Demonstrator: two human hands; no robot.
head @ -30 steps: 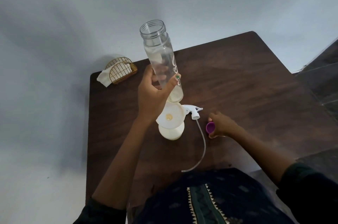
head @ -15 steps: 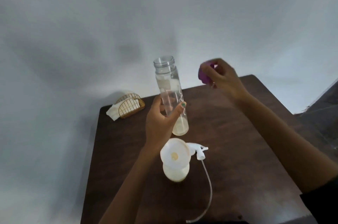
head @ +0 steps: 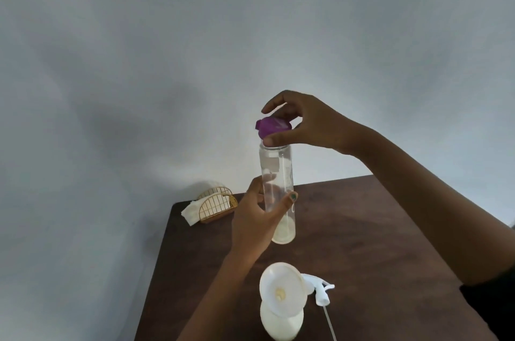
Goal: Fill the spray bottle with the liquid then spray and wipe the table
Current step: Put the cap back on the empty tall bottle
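Observation:
A tall clear bottle [head: 276, 170] with a little liquid at its bottom stands upright over the dark wooden table [head: 362, 243]. My left hand [head: 255, 219] grips its lower half. My right hand [head: 302, 121] pinches a purple cap [head: 272, 126] right on the bottle's mouth. Nearer me stands a white spray bottle [head: 281, 321] with a white funnel [head: 281, 292] in its neck. The white spray head [head: 320, 292] with its thin tube lies on the table just right of it.
A gold wire holder [head: 217, 205] with white napkins sits at the table's far left corner, against the pale wall. The table's left edge runs just left of my left forearm.
My right hand rose from the table with the purple cap and brought it onto the clear bottle's mouth. My view tilted upward; the left hand kept its hold.

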